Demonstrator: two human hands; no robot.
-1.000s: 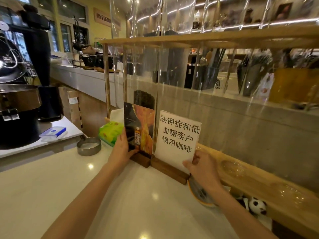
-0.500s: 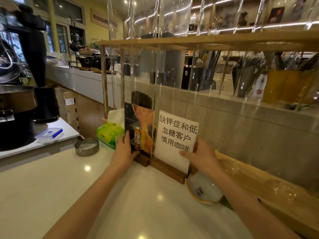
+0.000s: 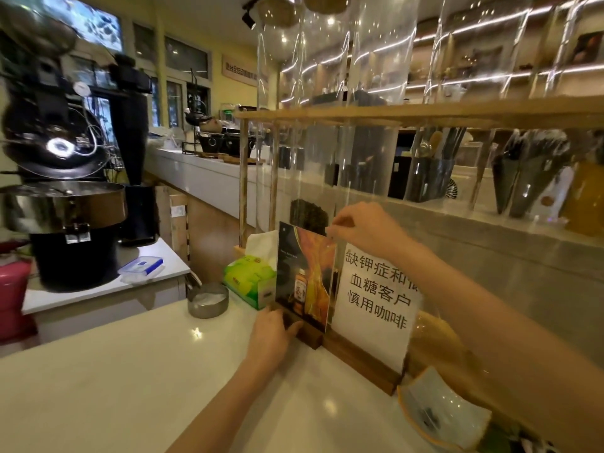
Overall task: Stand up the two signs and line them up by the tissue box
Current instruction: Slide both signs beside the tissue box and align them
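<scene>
Since half a second ago the right hand [image 3: 366, 228] has risen from the white paper sign with black characters [image 3: 376, 302] to pinch the top corner of the clear acrylic picture sign [image 3: 305, 276]. The left hand [image 3: 274, 331] stays clamped on that sign's dark wooden base [image 3: 309, 338]. Both signs stand upright, just right of the green tissue box [image 3: 250, 279], on the glossy cream counter [image 3: 130, 380]. A round metal dish [image 3: 207, 300] sits left of the box.
</scene>
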